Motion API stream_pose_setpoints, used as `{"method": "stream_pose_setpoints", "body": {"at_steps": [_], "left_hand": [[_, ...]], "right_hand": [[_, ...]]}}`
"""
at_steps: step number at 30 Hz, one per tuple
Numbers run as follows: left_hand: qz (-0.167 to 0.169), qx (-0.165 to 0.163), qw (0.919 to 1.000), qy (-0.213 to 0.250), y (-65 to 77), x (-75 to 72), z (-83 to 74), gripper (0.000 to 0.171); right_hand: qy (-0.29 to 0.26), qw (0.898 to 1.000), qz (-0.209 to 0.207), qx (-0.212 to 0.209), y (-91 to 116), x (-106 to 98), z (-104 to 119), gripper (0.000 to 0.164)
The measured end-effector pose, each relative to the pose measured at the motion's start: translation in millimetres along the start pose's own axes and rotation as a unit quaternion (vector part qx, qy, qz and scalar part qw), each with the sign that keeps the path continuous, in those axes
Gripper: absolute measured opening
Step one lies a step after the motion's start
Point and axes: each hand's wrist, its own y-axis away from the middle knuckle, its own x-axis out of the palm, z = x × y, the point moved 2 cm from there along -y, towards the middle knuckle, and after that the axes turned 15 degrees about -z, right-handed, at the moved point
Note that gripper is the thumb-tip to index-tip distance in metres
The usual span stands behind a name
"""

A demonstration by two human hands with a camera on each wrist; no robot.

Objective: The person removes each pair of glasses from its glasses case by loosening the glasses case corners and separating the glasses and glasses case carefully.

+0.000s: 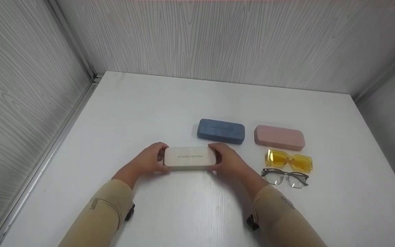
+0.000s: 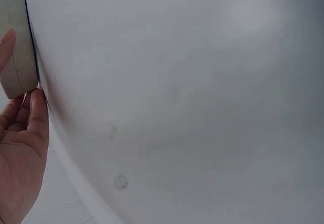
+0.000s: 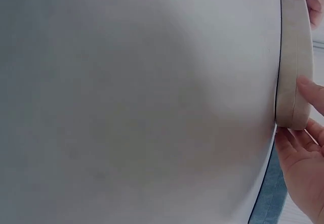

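Observation:
A cream glasses case (image 1: pixel 190 158) with small printed lettering on its lid lies closed on the white table. My left hand (image 1: pixel 150 159) grips its left end, thumb on the near side and fingers around the far corner. At the opposite end my right hand (image 1: pixel 230 160) holds it the same way. In the left wrist view, the left hand (image 2: pixel 23 153) has its fingertips at the end of the case (image 2: pixel 20 57). The right wrist view has the right hand's thumb on the side of the case (image 3: pixel 291 57), near the lid seam.
Behind the cream case lies a blue glasses case (image 1: pixel 221 131), with a pink glasses case (image 1: pixel 279 137) to its right. Yellow-tinted glasses (image 1: pixel 289 160) and dark-framed clear glasses (image 1: pixel 285 177) lie in front of the pink case. Wood-grain panels (image 1: pixel 218 37) border the table (image 1: pixel 142 103).

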Motion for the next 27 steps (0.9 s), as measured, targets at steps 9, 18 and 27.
{"method": "stream_pose_setpoints", "body": {"at_steps": [9,18,27], "left_hand": [[-0.009,0.021,0.9994,-0.025,-1.5,5.2,2.1,0.075],[-0.016,0.056,0.9969,-0.053,-3.9,6.7,2.0,0.069],[-0.024,0.056,0.9969,-0.049,-8.6,6.9,0.2,0.065]], "right_hand": [[0.047,0.999,0.025,-0.004,-3,-1,3,0.081],[0.06,0.997,0.044,0.0,-9,-8,1,0.08],[0.022,0.998,0.058,-0.033,-20,-15,-7,0.073]]}}
